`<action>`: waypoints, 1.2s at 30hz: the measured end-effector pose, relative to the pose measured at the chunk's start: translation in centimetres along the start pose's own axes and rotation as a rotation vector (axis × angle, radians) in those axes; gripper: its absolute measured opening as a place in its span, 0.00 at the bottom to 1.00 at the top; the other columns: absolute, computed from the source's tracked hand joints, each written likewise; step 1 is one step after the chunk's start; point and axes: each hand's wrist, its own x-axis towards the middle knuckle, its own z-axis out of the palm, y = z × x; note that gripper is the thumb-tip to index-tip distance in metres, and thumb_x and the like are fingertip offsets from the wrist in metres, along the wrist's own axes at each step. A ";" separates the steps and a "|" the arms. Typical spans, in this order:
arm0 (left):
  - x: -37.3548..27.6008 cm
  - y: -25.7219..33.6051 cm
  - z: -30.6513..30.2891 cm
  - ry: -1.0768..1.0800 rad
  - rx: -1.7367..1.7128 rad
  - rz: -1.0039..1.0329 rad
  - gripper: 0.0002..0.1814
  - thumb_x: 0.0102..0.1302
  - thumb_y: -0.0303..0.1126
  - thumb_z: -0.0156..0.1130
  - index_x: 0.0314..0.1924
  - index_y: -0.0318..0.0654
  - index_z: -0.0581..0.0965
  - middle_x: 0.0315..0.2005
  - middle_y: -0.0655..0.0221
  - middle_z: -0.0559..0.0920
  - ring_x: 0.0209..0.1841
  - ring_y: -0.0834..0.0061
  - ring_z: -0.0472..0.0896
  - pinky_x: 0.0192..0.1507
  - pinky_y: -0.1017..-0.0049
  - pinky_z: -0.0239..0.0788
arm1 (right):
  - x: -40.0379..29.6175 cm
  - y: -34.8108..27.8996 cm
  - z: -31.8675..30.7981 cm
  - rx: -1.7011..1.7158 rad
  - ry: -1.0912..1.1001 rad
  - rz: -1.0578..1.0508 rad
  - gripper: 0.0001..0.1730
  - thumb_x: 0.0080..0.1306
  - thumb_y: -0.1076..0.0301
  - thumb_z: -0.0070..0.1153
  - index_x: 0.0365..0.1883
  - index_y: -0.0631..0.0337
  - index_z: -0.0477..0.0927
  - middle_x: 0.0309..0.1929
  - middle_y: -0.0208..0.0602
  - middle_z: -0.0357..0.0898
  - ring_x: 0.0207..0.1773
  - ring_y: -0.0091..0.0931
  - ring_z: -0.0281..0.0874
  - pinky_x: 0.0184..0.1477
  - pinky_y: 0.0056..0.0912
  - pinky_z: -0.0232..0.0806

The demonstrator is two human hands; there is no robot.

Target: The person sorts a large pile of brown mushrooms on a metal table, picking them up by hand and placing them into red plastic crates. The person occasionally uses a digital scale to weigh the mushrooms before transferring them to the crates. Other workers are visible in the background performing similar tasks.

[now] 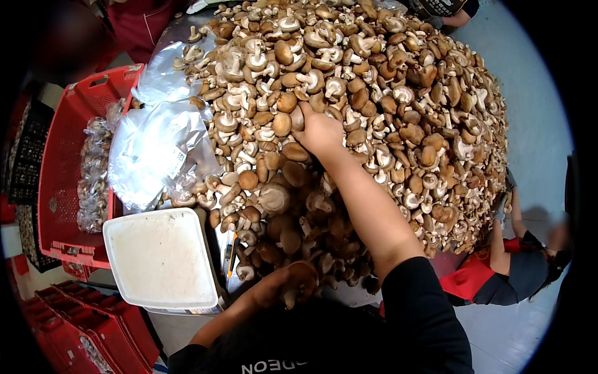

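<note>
A broad heap of shiitake mushrooms (373,103) covers the table in front of me. My right hand (322,132) reaches into its middle, thumb and index finger pinching the brown cap of one shiitake mushroom (297,119). Close to my body, my left hand (271,287) is in shadow, its fingers around a large shiitake mushroom (302,276) with the stem pointing down; part of this hand is hidden. Between my arms lie more dark-looking mushrooms (289,238) at the near edge of the heap.
Clear plastic bags (154,145) lie left of the heap. A white-lidded box (161,257) stands nearer, beside an orange utility knife (230,255). A red crate (65,187) holds bagged mushrooms (96,173). Co-workers' gloved hands (502,205) touch the heap at right and far side.
</note>
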 end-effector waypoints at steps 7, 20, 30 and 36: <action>-1.3 -3.4 1.0 0.015 -0.298 0.177 0.30 0.63 0.66 0.43 0.24 0.45 0.67 0.24 0.61 0.71 0.28 0.64 0.71 0.27 0.72 0.63 | -11.4 3.1 -3.3 0.415 -0.089 -0.063 0.41 0.46 0.52 0.69 0.59 0.56 0.70 0.36 0.45 0.81 0.37 0.39 0.80 0.41 0.38 0.71; -1.3 -4.5 3.0 -0.117 -0.241 -0.016 0.28 0.66 0.61 0.43 0.32 0.40 0.69 0.29 0.62 0.71 0.32 0.63 0.71 0.33 0.66 0.66 | -21.4 7.7 -4.9 0.269 -0.196 -0.173 0.35 0.47 0.66 0.67 0.57 0.57 0.73 0.50 0.45 0.76 0.53 0.40 0.74 0.54 0.38 0.67; -2.8 -4.9 1.8 0.028 -0.178 0.094 0.32 0.64 0.65 0.42 0.34 0.39 0.72 0.22 0.66 0.70 0.28 0.67 0.69 0.34 0.67 0.63 | -23.4 12.6 -3.2 0.681 0.209 0.223 0.18 0.59 0.72 0.59 0.49 0.62 0.77 0.33 0.39 0.81 0.33 0.24 0.76 0.39 0.27 0.69; -1.4 -5.4 1.8 0.598 -0.370 0.001 0.23 0.66 0.54 0.50 0.33 0.39 0.76 0.24 0.67 0.78 0.27 0.70 0.76 0.34 0.69 0.70 | -31.6 6.5 -0.7 0.824 0.112 0.081 0.19 0.57 0.69 0.59 0.48 0.61 0.77 0.39 0.42 0.80 0.41 0.36 0.79 0.43 0.33 0.70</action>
